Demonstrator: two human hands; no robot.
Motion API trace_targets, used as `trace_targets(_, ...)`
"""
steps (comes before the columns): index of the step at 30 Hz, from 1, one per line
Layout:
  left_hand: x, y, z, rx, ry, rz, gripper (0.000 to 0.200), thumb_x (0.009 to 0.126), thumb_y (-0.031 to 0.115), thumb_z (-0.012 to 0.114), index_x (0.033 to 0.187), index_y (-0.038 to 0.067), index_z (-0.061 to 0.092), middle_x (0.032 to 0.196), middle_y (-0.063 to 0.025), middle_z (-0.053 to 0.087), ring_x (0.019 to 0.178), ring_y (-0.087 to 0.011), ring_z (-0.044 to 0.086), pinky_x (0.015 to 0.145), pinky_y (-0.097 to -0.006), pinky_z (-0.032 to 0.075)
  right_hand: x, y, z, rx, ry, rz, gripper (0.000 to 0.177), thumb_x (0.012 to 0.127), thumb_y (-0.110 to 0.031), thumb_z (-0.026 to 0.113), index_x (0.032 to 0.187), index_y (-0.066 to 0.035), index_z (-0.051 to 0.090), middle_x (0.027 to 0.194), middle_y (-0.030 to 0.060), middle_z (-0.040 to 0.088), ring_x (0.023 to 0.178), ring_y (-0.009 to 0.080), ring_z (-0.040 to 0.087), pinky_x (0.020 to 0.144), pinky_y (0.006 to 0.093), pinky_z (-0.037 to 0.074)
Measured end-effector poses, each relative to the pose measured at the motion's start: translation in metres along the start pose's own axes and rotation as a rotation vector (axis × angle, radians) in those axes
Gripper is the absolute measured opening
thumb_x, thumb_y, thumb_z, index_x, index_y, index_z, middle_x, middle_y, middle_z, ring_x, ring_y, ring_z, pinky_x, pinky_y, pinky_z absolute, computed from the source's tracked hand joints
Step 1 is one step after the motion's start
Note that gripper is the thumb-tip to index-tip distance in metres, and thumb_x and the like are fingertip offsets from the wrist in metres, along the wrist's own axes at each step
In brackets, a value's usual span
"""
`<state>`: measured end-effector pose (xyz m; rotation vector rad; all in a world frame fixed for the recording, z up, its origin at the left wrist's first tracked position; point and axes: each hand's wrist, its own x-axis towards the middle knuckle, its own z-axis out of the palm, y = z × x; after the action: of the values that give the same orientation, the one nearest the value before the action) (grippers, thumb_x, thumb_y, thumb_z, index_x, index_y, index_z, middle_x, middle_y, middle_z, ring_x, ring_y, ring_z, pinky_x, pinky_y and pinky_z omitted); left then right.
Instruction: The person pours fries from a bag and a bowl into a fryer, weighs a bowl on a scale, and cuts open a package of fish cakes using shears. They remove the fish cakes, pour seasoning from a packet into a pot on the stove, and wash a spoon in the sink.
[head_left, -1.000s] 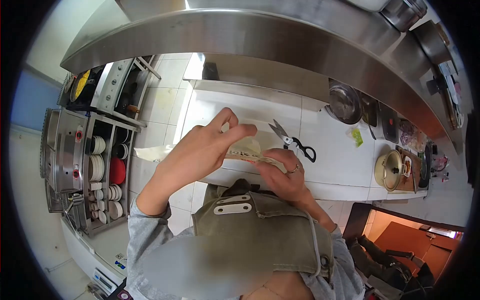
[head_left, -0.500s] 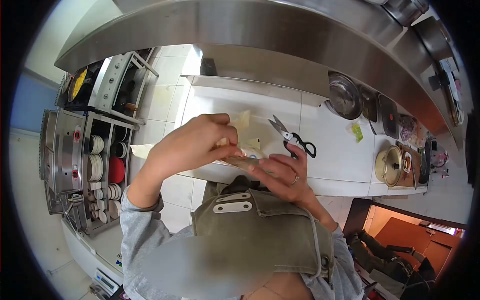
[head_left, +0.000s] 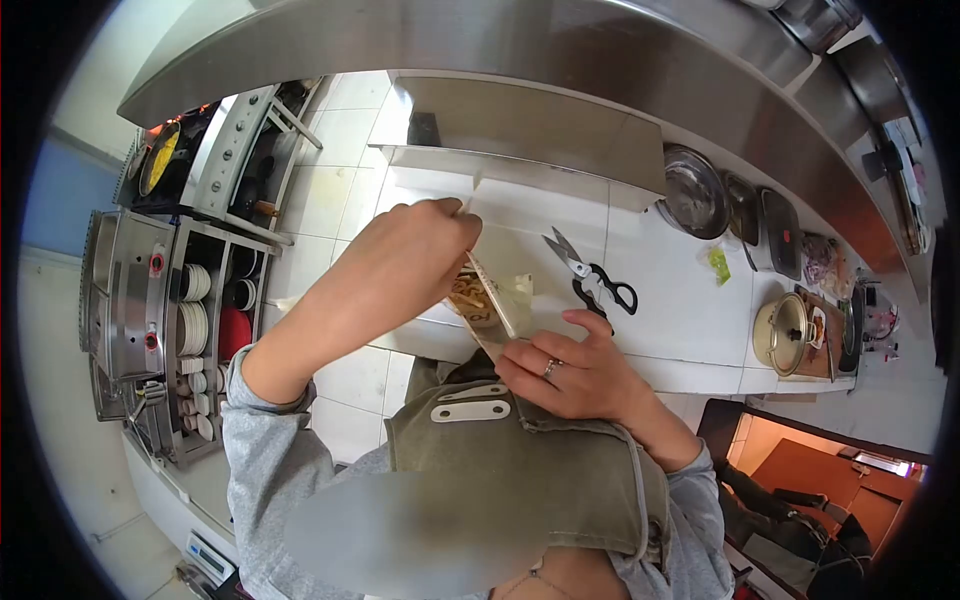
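Above the counter a food packet (head_left: 480,300) with yellow-brown contents or print and pale plastic edges is held between my hands. My left hand (head_left: 410,250) is closed at its upper end, with a thin pale strip of plastic sticking up beyond the knuckles. Its fingertips are mostly hidden behind the hand. My right hand (head_left: 570,372), wearing a ring, grips the packet's lower end between fingers and thumb side. Just right of the packet, black-handled scissors (head_left: 590,280) lie on the white counter (head_left: 560,215) with blades slightly apart.
A steel shelf (head_left: 540,125) overhangs the counter's back. Along the right stand a metal bowl (head_left: 692,190), a lidded pot (head_left: 782,333) and a green packet (head_left: 718,265). At far left, a stove holds a pan of yellow food (head_left: 160,165), beside a rack of plates (head_left: 193,330).
My left hand has moved up and turned, lifting the packet's upper end so its yellow-brown inside or print shows. My right hand has shifted slightly down. The scissors lie as before.
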<state>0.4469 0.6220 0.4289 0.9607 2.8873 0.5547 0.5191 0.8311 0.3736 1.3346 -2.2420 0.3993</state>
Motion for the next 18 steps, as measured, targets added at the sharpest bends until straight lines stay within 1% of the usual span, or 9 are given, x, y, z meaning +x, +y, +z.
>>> trace_targets(1, 0.001, -0.002, 0.000, -0.071, 0.023, 0.024, 0.005, 0.070, 0.000, 0.056, 0.069, -0.005, 0.053, 0.073, -0.0193, 0.055, 0.069, -0.0358, 0.058, 0.061, -0.0408, 0.047, 0.000, 0.001, -0.004, 0.000, 0.000, -0.002, 0.007, 0.072, -0.018, 0.060, 0.079, -0.020, 0.059, 0.087, -0.0101, 0.055, 0.088, 0.0070, 0.050, 0.085, 0.0363, 0.038)
trace_targets(3, -0.001, 0.003, -0.005, -0.082, -0.003, 0.022, 0.005, 0.069, -0.001, 0.056, 0.069, -0.005, 0.053, 0.074, -0.0199, 0.055, 0.069, -0.0364, 0.058, 0.061, -0.0413, 0.047, 0.000, 0.003, -0.011, -0.019, -0.078, -0.057, 0.013, 0.070, -0.019, 0.066, 0.082, -0.022, 0.062, 0.088, -0.0107, 0.058, 0.076, 0.0056, 0.051, 0.083, 0.0343, 0.035)
trace_targets(6, -0.003, 0.007, -0.003, -0.127, -0.034, 0.008, 0.004, 0.069, -0.001, 0.057, 0.071, -0.004, 0.054, 0.073, -0.0185, 0.056, 0.068, -0.0359, 0.057, 0.061, -0.0410, 0.046, 0.000, -0.001, -0.018, -0.001, -0.135, 0.056, 0.007, 0.072, -0.018, 0.061, 0.079, -0.018, 0.059, 0.087, -0.0066, 0.055, 0.083, 0.0087, 0.049, 0.077, 0.0306, 0.040)
trace_targets(10, -0.004, 0.020, 0.016, -0.213, -0.078, 0.038, 0.006, 0.069, 0.001, 0.057, 0.073, -0.002, 0.056, 0.072, -0.0167, 0.056, 0.066, -0.0356, 0.057, 0.060, -0.0406, 0.046, 0.009, 0.002, -0.024, 0.096, -0.089, 0.170, 0.009, 0.073, -0.019, 0.061, 0.080, -0.014, 0.059, 0.086, -0.0050, 0.055, 0.081, 0.0114, 0.049, 0.072, 0.0296, 0.040)
trace_targets(12, -0.006, 0.028, 0.021, -0.253, -0.054, 0.031, 0.006, 0.070, 0.002, 0.057, 0.073, -0.003, 0.055, 0.072, -0.0170, 0.056, 0.065, -0.0360, 0.056, 0.060, -0.0412, 0.046, 0.015, 0.003, -0.028, 0.017, -0.227, 0.305, 0.013, 0.074, -0.020, 0.061, 0.082, -0.010, 0.060, 0.086, -0.0036, 0.057, 0.081, 0.0141, 0.050, 0.069, 0.0307, 0.040)
trace_targets(13, -0.005, 0.032, 0.017, -0.200, -0.084, 0.013, 0.008, 0.068, 0.001, 0.058, 0.072, -0.005, 0.054, 0.073, -0.0198, 0.056, 0.068, -0.0371, 0.057, 0.061, -0.0412, 0.047, 0.017, 0.004, -0.032, 0.028, -0.301, 0.317, 0.017, 0.072, -0.018, 0.060, 0.086, -0.008, 0.061, 0.082, -0.0015, 0.059, 0.082, 0.0150, 0.050, 0.069, 0.0306, 0.040)
trace_targets(14, -0.004, 0.035, 0.015, -0.146, -0.114, -0.002, 0.010, 0.066, 0.000, 0.058, 0.072, -0.007, 0.054, 0.075, -0.0225, 0.057, 0.071, -0.0381, 0.058, 0.063, -0.0412, 0.048, 0.016, 0.005, -0.035, 0.027, -0.303, 0.320, 0.017, 0.072, -0.018, 0.060, 0.086, -0.008, 0.061, 0.082, -0.0015, 0.059, 0.082, 0.0150, 0.050, 0.069, 0.0306, 0.040)
trace_targets(16, -0.002, 0.034, 0.016, -0.122, -0.105, 0.003, 0.011, 0.066, 0.001, 0.059, 0.072, -0.006, 0.055, 0.074, -0.0213, 0.057, 0.069, -0.0370, 0.058, 0.061, -0.0404, 0.048, 0.015, 0.007, -0.039, -0.034, -0.517, 0.178, 0.019, 0.070, -0.014, 0.059, 0.086, -0.005, 0.061, 0.075, 0.0015, 0.059, 0.081, 0.0152, 0.050, 0.069, 0.0320, 0.040)
trace_targets(18, 0.000, 0.033, 0.019, -0.152, -0.136, 0.011, 0.010, 0.066, 0.001, 0.059, 0.073, -0.006, 0.055, 0.073, -0.0211, 0.056, 0.068, -0.0371, 0.058, 0.061, -0.0403, 0.048, 0.017, 0.005, -0.037, -0.136, -0.498, 0.224, 0.018, 0.068, -0.012, 0.059, 0.085, -0.004, 0.060, 0.071, 0.0026, 0.058, 0.077, 0.0154, 0.053, 0.066, 0.0312, 0.042)
